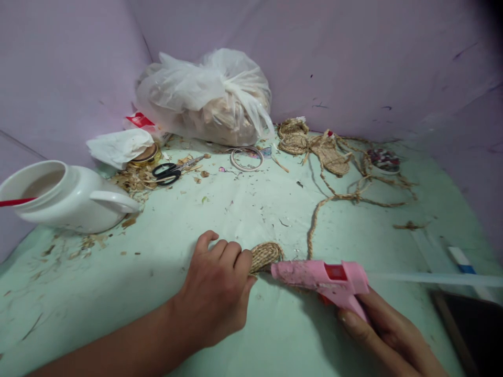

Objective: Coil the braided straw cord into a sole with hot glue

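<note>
My left hand (pixel 220 283) is closed on the left end of a coiled piece of braided straw rope (pixel 267 255), pinching it between thumb and fingers just above the table. In my right hand (pixel 387 330) is a pink glue gun (pixel 314 275), its fingers wrapped round the handle. The gun's nozzle end points left and meets the lower right edge of the coil; its very tip is hard to make out. A clear glue stick (pixel 428 278) sticks out of the gun's back. From behind the gun, a braided rope (pixel 313 225) runs up the table.
At the left lies a white jug (pixel 84 199). Black scissors (pixel 168 172) rest on straw scraps beside it. Farther back are a tied plastic bag (pixel 212 99), a white ring (pixel 247 159) and woven straw pieces (pixel 330 153). A dark flat object (pixel 471 330) lies at the lower right.
</note>
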Motion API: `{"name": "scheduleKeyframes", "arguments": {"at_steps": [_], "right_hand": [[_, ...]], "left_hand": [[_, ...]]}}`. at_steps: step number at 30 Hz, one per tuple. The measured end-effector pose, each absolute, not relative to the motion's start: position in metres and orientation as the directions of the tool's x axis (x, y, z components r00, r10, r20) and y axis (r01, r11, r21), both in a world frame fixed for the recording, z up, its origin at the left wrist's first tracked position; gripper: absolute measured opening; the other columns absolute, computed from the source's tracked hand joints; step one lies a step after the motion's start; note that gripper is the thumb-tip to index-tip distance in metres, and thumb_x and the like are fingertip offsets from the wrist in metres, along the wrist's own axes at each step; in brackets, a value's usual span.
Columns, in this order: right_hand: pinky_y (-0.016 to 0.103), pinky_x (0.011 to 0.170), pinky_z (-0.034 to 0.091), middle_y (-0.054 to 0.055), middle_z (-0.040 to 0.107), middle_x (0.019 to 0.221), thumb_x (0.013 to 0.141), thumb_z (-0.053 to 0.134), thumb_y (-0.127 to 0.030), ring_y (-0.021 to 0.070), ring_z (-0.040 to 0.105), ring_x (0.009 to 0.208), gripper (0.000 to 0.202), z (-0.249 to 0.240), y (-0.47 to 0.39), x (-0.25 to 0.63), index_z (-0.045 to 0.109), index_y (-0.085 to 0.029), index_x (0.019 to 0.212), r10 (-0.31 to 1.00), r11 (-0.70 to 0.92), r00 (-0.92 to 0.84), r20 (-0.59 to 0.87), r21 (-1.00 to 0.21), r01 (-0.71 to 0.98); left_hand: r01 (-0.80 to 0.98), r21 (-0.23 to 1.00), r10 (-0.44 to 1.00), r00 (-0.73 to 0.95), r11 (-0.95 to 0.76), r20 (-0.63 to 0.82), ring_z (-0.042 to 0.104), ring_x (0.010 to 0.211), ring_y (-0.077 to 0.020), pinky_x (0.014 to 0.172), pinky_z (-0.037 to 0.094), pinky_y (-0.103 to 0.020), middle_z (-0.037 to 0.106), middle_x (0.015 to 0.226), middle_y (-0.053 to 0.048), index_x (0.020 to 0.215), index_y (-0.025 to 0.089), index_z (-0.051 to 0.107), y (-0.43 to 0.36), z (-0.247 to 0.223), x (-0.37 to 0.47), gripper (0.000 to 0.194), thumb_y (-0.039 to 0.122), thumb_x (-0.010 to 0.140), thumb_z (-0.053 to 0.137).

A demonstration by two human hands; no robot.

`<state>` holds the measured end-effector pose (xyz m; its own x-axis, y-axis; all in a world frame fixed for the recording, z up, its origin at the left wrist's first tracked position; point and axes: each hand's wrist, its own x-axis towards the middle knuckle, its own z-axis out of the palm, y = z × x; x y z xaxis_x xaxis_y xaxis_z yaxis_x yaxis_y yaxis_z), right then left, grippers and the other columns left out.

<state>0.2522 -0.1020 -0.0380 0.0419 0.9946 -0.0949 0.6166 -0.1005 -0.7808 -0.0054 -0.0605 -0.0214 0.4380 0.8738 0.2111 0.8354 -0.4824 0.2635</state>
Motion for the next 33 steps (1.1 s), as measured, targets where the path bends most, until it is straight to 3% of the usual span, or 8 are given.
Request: {"name": "scheduleKeyframes", "arguments": {"at_steps": [5,18,33], "right_hand": [[0.035,0.08,0.055,0.007,0.066,0.118,0.077,0.057,-0.051,0.0299,0.064,0.103,0.049,-0.0436,-0.105,0.2552,0.061,-0.027,0.12,0.985,-0.151,0.022,-0.171,-0.798,0.583],[0.033,0.076,0.057,0.006,0.07,0.111,0.078,0.057,-0.048,0.0271,0.068,0.094,0.043,-0.0373,-0.0997,0.2504,0.064,-0.027,0.115,0.992,-0.069,-0.042,-0.118,-0.793,0.606],[0.037,0.082,0.054,0.007,0.068,0.115,0.075,0.06,-0.049,0.0295,0.064,0.102,0.046,-0.0423,-0.1025,0.2575,0.064,-0.027,0.116,0.986,-0.146,0.013,-0.168,-0.813,0.564]], "left_hand": [[0.834,0.265,0.872,0.435,-0.484,0.224,0.05,0.068,-0.0206,0.083,0.034,-0.048,0.058,0.073,-0.005,0.08,0.016,0.058,-0.06,-0.0228,-0.0054,0.011,0.023,0.08,0.049],[0.832,0.26,0.868,0.439,-0.491,0.233,0.05,0.068,-0.0204,0.083,0.034,-0.048,0.058,0.072,-0.005,0.081,0.016,0.058,-0.0596,-0.0236,-0.006,0.011,0.024,0.079,0.05],[0.833,0.263,0.868,0.43,-0.488,0.249,0.051,0.067,-0.0199,0.082,0.035,-0.047,0.059,0.072,-0.005,0.079,0.017,0.058,-0.0589,-0.023,-0.0049,0.011,0.024,0.078,0.051]]}}
